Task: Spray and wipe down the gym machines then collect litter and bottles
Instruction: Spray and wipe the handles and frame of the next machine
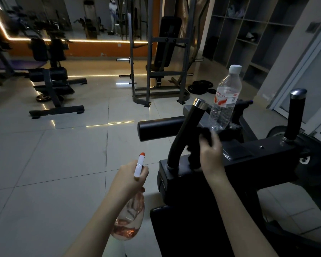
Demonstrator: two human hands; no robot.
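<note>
Pinkish spray btl [130, 219], white/orange nozzle [139, 166]; black machine [248, 164].

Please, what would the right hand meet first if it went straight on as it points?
Probably the water bottle, just beyond the dark cloth the right hand grips; whether they already touch is unclear.

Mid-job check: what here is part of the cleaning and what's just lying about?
Job: spray bottle in left hand; dark cloth in right hand; black machine; water bottle.
Lying about: weight plates; wall shelves.
</note>
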